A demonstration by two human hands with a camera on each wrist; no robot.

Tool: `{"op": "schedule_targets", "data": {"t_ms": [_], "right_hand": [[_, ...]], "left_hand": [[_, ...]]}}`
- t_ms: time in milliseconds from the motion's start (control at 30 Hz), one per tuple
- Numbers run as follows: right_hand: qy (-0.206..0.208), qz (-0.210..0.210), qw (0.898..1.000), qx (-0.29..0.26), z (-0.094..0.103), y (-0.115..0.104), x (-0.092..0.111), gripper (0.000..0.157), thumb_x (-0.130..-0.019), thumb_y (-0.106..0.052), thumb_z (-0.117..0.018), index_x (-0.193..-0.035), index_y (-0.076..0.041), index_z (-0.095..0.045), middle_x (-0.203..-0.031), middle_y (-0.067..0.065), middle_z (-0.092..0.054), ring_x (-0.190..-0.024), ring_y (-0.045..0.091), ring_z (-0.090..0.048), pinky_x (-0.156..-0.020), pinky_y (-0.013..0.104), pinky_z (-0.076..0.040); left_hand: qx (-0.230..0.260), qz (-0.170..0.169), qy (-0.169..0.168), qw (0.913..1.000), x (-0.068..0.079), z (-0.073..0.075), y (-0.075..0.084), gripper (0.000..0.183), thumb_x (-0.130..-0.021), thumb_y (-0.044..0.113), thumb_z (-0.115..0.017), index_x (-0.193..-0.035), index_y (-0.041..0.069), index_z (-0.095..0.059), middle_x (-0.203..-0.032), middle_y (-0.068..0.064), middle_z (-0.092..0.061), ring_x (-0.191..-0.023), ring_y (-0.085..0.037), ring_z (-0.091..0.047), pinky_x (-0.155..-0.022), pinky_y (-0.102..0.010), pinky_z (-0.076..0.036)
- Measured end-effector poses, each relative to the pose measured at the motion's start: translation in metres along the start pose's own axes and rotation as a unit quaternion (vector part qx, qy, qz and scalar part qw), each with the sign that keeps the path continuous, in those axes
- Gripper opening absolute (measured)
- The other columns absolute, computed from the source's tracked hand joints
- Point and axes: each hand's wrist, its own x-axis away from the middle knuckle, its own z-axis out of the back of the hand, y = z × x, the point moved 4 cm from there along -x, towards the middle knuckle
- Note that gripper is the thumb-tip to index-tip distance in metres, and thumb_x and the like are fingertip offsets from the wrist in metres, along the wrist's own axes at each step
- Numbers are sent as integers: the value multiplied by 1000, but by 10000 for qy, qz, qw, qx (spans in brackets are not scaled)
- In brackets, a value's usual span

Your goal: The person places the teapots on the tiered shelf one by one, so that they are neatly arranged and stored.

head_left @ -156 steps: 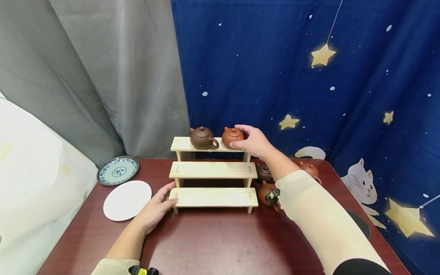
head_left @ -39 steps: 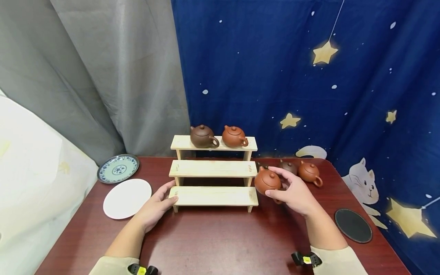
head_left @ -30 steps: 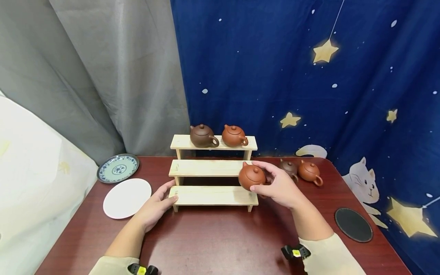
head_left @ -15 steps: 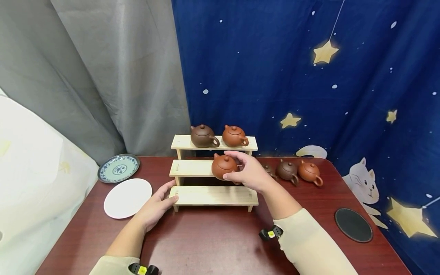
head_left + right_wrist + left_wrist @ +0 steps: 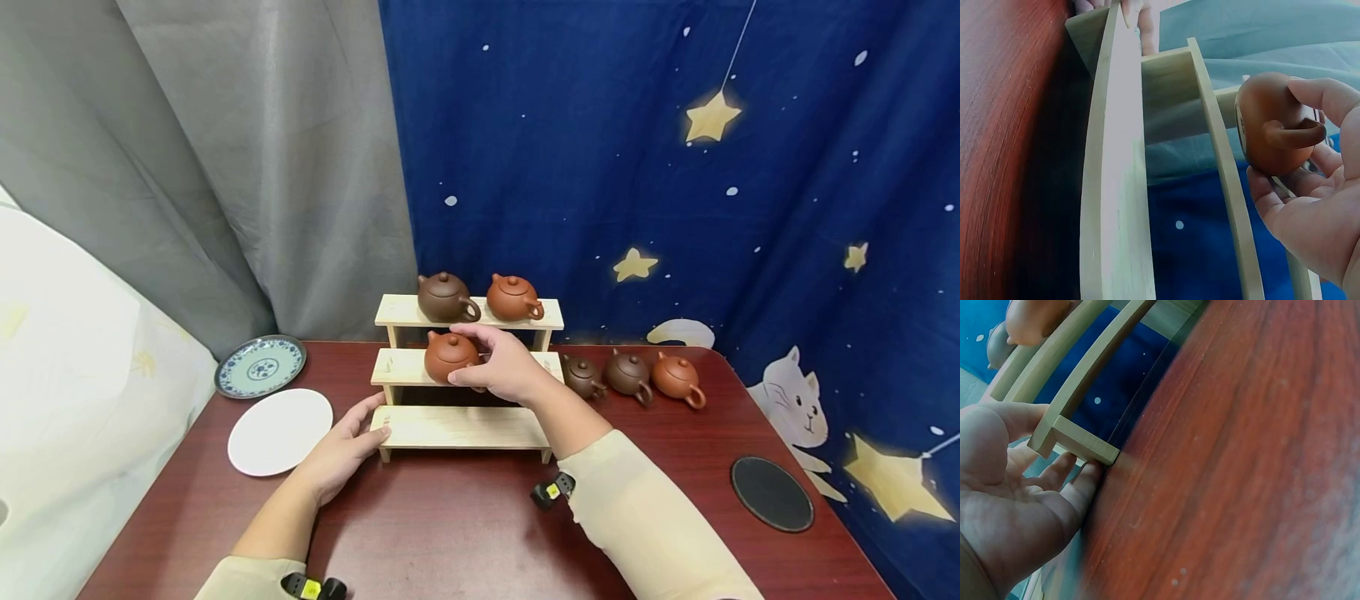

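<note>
A reddish-brown clay teapot [image 5: 447, 357] is in my right hand [image 5: 504, 367], over the left part of the middle tier of a three-step wooden display stand [image 5: 457, 427]. The right wrist view has fingers and thumb around the teapot's body [image 5: 1266, 106], its handle towards the wrist. Whether its base touches the tier, I cannot tell. At the bottom tier's left end, my left hand [image 5: 337, 458] grips the wood, thumb on top and fingers around the leg [image 5: 1085, 440]. A dark brown teapot [image 5: 444, 297] and a reddish-brown teapot [image 5: 513, 297] sit on the top tier.
Right of the stand, two dark brown teapots [image 5: 628, 372] and a reddish-brown teapot [image 5: 677, 377] stand in a row on the table [image 5: 450, 525]. A black round mat [image 5: 772, 493] lies at the right. Leftward are a white plate [image 5: 280, 432] and a blue-patterned plate [image 5: 260, 367].
The right hand let go of a teapot on the top tier, took another reddish-brown teapot from the table, and carried it left to the middle tier. The left hand stayed on the stand.
</note>
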Motion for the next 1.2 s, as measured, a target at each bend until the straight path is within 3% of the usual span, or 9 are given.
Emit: {"op": "schedule_targets", "data": {"t_ms": [233,400,533,800,1000,1200], "right_hand": [[-90,-69,9998,-183,-9,4,-11,75,-83,-7,-87,-152,-15,-59,-134,10,-71,-109,17,-66,-78,27,-58],[-45,51,9998,-212,-11,7,-14,75,-84,-6,-87,-153,-11,-57,-141,11,-69,-118,18,-67,-94,26,-57],[-34,112,9999,-104,-11,6,-14,75,-86,-6,-86,-154,-9,-55,-146,11,-67,-130,22,-66,-107,32,-55],[-102,219,9997,-42,-11,9,-14,70,-92,-9,-83,-156,-10,-53,-152,11,-62,-141,26,-61,-119,39,-48],[114,103,9999,22,2,12,3,63,-95,-15,-82,-152,-10,-57,-155,8,-61,-143,28,-60,-118,43,-50],[288,17,9989,368,25,13,34,58,-97,-23,-80,-151,-12,-59,-155,9,-61,-141,34,-62,-116,48,-51]], "left_hand": [[-5,12,7,10000,1,-1,1,72,-109,19,-61,-170,16,-23,-162,-21,-48,-132,-12,-57,-101,-16,-49],[0,11,-2,10000,0,-1,1,72,-109,20,-62,-170,16,-23,-161,-21,-49,-131,-11,-58,-101,-17,-50],[0,8,-7,10000,0,-1,1,73,-109,20,-62,-170,16,-23,-163,-21,-47,-134,-13,-57,-101,-16,-49],[8,22,9,10000,0,-1,0,73,-109,19,-61,-171,15,-23,-165,-20,-45,-137,-14,-55,-102,-15,-49],[-3,13,7,10000,-1,0,-1,73,-109,20,-62,-171,16,-23,-163,-20,-46,-134,-13,-57,-101,-16,-49],[3,-6,4,10000,-1,1,-2,73,-109,20,-62,-170,17,-23,-162,-21,-49,-132,-11,-58,-101,-16,-49]]}}
